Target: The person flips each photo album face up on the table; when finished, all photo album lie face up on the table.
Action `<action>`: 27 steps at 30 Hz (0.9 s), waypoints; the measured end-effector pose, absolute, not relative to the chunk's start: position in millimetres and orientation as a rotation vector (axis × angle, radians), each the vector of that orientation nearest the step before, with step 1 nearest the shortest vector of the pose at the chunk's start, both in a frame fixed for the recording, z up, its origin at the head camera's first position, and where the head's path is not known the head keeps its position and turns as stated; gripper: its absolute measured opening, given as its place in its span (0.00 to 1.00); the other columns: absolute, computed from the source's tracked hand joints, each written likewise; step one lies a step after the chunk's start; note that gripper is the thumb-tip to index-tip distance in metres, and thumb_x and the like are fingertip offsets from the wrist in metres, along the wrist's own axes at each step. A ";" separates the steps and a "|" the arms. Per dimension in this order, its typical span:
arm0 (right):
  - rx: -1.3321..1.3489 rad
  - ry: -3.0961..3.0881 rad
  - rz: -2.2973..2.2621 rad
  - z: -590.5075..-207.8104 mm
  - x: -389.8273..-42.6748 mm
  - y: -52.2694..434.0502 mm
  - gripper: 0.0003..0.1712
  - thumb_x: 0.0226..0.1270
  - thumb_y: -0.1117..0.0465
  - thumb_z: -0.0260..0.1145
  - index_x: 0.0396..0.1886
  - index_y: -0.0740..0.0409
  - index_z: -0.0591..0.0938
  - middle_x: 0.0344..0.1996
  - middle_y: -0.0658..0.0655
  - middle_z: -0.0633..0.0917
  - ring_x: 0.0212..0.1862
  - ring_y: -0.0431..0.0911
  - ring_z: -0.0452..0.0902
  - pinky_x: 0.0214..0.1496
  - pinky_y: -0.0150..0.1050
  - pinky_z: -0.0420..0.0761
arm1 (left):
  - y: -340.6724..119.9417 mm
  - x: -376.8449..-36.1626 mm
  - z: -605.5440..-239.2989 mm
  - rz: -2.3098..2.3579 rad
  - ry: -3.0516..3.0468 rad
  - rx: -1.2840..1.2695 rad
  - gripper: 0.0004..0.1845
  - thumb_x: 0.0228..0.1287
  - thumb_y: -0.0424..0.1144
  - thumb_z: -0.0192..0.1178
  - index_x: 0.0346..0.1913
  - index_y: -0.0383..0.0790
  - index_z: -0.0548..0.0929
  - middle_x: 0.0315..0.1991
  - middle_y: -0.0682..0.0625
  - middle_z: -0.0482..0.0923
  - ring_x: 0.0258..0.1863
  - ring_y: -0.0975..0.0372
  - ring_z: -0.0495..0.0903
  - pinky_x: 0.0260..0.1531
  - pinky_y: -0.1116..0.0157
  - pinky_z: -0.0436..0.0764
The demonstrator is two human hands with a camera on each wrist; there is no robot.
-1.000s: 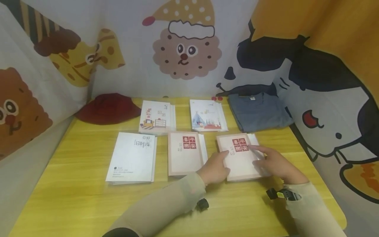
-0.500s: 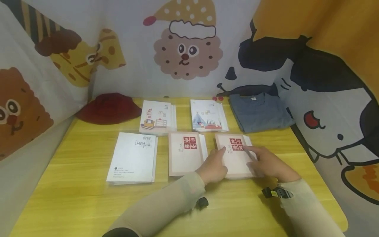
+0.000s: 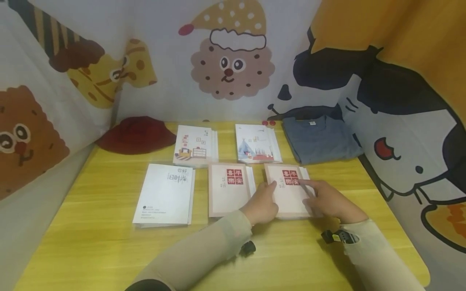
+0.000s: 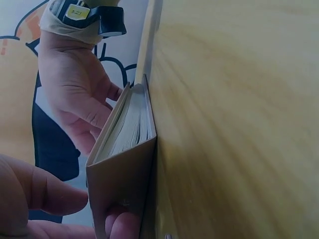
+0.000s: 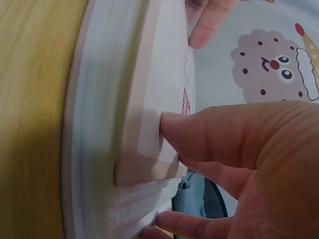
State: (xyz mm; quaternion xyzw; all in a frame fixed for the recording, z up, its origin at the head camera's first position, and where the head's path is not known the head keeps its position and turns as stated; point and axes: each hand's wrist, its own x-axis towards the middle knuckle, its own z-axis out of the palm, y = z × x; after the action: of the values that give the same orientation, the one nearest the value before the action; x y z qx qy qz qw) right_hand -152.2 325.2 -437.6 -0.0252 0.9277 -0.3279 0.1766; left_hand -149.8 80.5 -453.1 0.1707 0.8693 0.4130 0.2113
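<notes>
A pale pink book [image 3: 290,204] with a red square of characters lies face up on the yellow table, right of centre. My left hand [image 3: 260,207] holds its spine side; in the left wrist view a fingertip [image 4: 124,226] rests on the spine, and the thumb [image 4: 62,195] is at the cover's edge. From the opposite side my right hand [image 3: 330,204] grips the book, its thumb [image 5: 194,132] on the cover and lower fingers [image 5: 187,224] along the page edge. A matching pink book [image 3: 226,202] lies just left of my left hand.
A white book [image 3: 164,198] lies front left. Behind are two illustrated books, one with a chair [image 3: 193,139] and one with a tent [image 3: 251,137]. A dark red hat [image 3: 136,135] sits at back left, a folded blue-grey shirt [image 3: 320,139] at back right. Printed curtains [image 3: 164,60] surround the table.
Over the past second the right-hand pink book has slid slightly left and straightened, with my right hand moving along with it. The latest half second shows almost no movement apart from a slight head shift.
</notes>
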 end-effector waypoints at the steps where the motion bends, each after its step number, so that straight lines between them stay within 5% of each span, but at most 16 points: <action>1: -0.074 2.628 -0.925 -437.4 -152.3 325.0 0.39 0.68 0.68 0.69 0.79 0.60 0.71 0.56 0.74 0.78 0.20 0.45 0.71 0.19 0.41 0.77 | 80.6 -150.5 -453.3 1.147 2.411 0.474 0.46 0.63 0.28 0.58 0.85 0.38 0.55 0.81 0.33 0.55 0.80 0.46 0.62 0.81 0.56 0.58; 12: -0.033 2.624 -0.882 -439.9 -155.4 326.8 0.39 0.69 0.67 0.69 0.79 0.60 0.70 0.58 0.72 0.77 0.24 0.48 0.74 0.25 0.42 0.80 | 83.0 -154.0 -454.7 1.129 2.404 0.492 0.46 0.64 0.27 0.57 0.85 0.38 0.53 0.83 0.34 0.50 0.82 0.46 0.57 0.82 0.55 0.56; 19: -0.102 2.678 -0.820 -438.3 -156.2 329.0 0.38 0.68 0.65 0.71 0.77 0.62 0.72 0.57 0.70 0.81 0.41 0.53 0.80 0.37 0.41 0.82 | 80.6 -153.7 -450.5 1.132 2.403 0.491 0.45 0.66 0.32 0.57 0.85 0.38 0.53 0.84 0.34 0.51 0.83 0.47 0.55 0.83 0.54 0.54; 27: -0.119 2.784 -0.725 -421.1 -162.5 335.8 0.35 0.77 0.51 0.68 0.76 0.62 0.74 0.71 0.75 0.74 0.65 0.70 0.76 0.63 0.69 0.79 | 43.3 -138.8 -413.8 1.188 2.446 0.556 0.42 0.75 0.48 0.56 0.86 0.42 0.52 0.86 0.39 0.46 0.84 0.47 0.53 0.82 0.49 0.55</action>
State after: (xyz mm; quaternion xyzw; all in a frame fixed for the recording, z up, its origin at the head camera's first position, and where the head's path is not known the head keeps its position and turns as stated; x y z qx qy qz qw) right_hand -162.5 335.8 -421.1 -0.0411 0.9586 -0.2496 0.1309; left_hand -138.8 43.3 -413.8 0.1970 0.8666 0.4210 0.1817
